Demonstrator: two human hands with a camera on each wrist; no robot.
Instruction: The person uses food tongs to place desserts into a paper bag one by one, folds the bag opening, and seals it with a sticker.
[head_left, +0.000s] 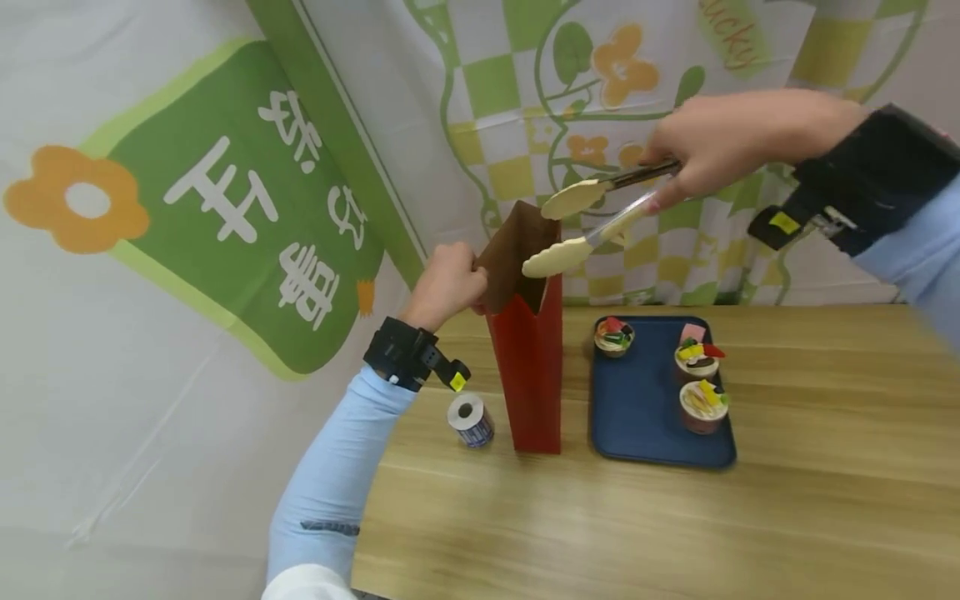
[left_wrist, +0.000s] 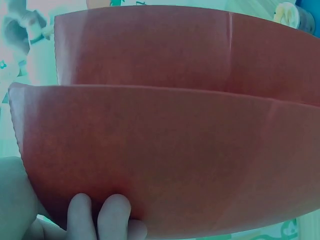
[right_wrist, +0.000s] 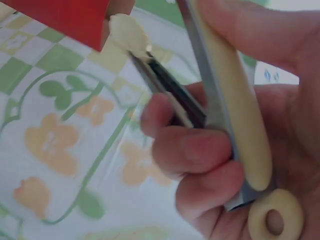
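A tall red paper bag (head_left: 534, 375) stands upright on the table with its brown inside showing at the top. My left hand (head_left: 448, 283) pinches the bag's upper left rim; in the left wrist view its fingertips (left_wrist: 114, 216) press on the paper wall (left_wrist: 175, 150). My right hand (head_left: 723, 142) grips a pair of metal tongs with cream tips (head_left: 558, 257). The tongs are spread apart over the bag's mouth, with nothing between the tips. In the right wrist view, fingers and thumb wrap round the cream-padded tongs handle (right_wrist: 240, 115).
On the table (head_left: 825, 467), right of the bag, lies a blue tray (head_left: 637, 408) bearing three decorated cupcakes (head_left: 703, 404). A label roll (head_left: 471, 419) stands left of the bag. Behind hangs a patterned cloth (head_left: 487, 92), and a green printed sign (head_left: 255, 208) covers the left wall.
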